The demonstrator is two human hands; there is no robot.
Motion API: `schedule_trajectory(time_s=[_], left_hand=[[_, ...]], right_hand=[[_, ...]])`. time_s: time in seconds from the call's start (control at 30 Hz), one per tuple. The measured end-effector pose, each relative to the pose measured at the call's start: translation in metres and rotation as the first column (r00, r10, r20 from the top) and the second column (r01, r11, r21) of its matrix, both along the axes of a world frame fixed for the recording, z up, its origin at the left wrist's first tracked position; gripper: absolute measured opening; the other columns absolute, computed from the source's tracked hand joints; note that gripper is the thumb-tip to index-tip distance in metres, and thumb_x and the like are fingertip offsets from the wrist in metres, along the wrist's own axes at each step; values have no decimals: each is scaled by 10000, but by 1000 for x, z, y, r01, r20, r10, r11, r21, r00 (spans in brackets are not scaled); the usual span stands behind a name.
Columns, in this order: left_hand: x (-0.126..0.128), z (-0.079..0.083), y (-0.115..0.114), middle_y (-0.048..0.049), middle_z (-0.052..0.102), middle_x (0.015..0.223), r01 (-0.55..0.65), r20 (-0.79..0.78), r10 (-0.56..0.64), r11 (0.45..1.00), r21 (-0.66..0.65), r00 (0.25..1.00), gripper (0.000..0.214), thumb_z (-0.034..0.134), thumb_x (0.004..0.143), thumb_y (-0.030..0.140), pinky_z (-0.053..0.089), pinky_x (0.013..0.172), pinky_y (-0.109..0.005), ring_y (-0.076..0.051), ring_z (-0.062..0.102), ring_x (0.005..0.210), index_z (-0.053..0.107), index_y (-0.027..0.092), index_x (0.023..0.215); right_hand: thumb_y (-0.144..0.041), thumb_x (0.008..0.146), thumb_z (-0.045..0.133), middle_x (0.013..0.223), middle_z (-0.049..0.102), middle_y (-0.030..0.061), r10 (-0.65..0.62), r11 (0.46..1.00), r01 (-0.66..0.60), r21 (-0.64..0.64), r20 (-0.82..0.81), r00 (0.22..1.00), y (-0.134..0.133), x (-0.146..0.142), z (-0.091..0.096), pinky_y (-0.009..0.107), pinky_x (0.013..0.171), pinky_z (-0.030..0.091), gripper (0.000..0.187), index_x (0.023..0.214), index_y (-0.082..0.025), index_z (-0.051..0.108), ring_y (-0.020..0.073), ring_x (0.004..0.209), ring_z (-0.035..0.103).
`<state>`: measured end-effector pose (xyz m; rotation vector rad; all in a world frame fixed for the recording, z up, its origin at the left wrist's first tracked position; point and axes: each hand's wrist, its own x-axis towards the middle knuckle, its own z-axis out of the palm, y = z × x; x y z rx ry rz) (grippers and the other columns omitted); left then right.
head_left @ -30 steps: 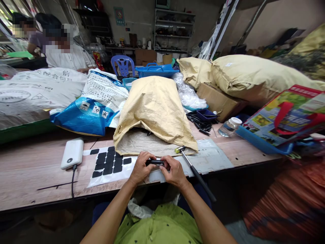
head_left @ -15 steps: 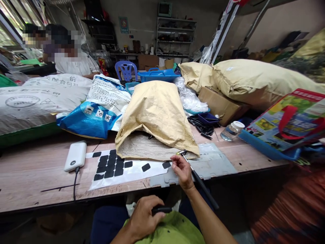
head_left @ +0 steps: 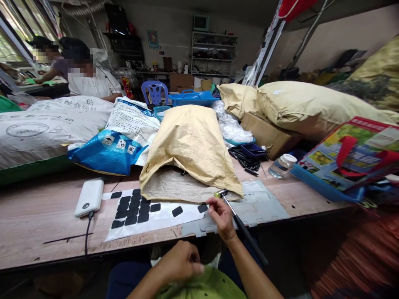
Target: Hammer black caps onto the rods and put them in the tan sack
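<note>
My left hand is above the green cloth on my lap, fingers curled in. Whatever it may hold is hidden. At the table's edge my right hand has thumb and fingertips pinched together beside a black rounded patch; I cannot make out anything between them. That patch lies at the right end of a white sheet with several black patches on it. Just behind the right hand a small hammer rests with its metal head by the sack's mouth and its black handle hanging past the edge. The open tan sack lies facing me.
A white power bank with a cable lies left. Blue-white and white sacks line the left side. At right are black pen-like pieces, a small jar, a carton and a blue tray. Two people sit behind.
The black object that showed in my left hand is out of sight now, as the hand has turned. My right hand stays by the patch. The view has tilted up slightly.
</note>
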<state>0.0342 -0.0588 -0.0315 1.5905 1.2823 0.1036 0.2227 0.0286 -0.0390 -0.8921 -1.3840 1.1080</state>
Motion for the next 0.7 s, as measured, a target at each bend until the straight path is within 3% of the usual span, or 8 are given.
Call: schedule_trajectory(time_s=[0.07,0.13,0.2,0.23,0.3,0.4,0.53,0.7], left_hand=[[-5,25,36,-30,733,712,-53,142,61,997,-57,988,352,606,866,475,427,541,-258,-179,639,585,755,164,937],[-13,41,84,-33,728,715,-277,78,268,951,139,960,314,598,885,429,443,574,-258,-169,632,599,753,156,900],[-20,46,132,-43,747,793,-487,-26,555,751,447,832,205,626,868,316,477,690,-266,-188,675,741,758,169,925],[-22,46,154,-68,757,878,-522,-38,622,687,506,782,230,617,881,296,485,761,-284,-211,689,846,747,164,1017],[-22,42,187,-117,747,1001,-551,-49,694,610,570,718,270,580,910,292,483,837,-322,-254,682,979,722,152,1092],[-14,34,214,-165,696,1167,-563,-70,757,541,625,650,301,542,933,328,482,846,-380,-318,658,1077,701,169,1134],[-8,28,224,-162,676,1214,-541,-113,768,539,645,630,286,550,930,352,479,820,-395,-342,655,1085,723,205,1103],[-26,22,207,-120,714,1108,-468,-176,697,624,626,695,238,638,872,386,466,771,-351,-308,669,1011,751,221,1000]], right_hand=[[-353,868,625,695,447,-35,13,1000,-13,0,17,1000,0,-1,1,254,583,338,224,1009,-182,654,129,623,407],[-349,873,621,686,438,-39,25,1000,-24,-2,51,998,0,-1,2,252,572,337,212,1000,-182,649,127,609,400],[-341,879,614,678,434,-40,25,1000,-26,4,95,995,0,-1,2,252,568,337,196,986,-180,646,127,604,401],[-336,882,611,674,431,-40,20,1000,-22,10,113,993,0,-1,1,252,569,339,189,981,-179,646,129,605,403],[-331,886,603,673,429,-39,0,1000,-4,29,132,991,0,-1,-1,255,573,346,182,976,-178,647,132,611,410],[-327,893,593,673,428,-37,-13,999,8,41,135,991,1,-1,-4,253,567,349,177,974,-179,646,133,608,418],[-317,902,589,670,441,-35,-21,999,16,38,134,991,2,-1,-5,249,558,344,157,956,-182,647,130,599,420],[-298,894,590,685,475,-25,-43,998,36,48,152,987,3,-1,-6,254,574,358,141,933,-182,659,134,614,439]])
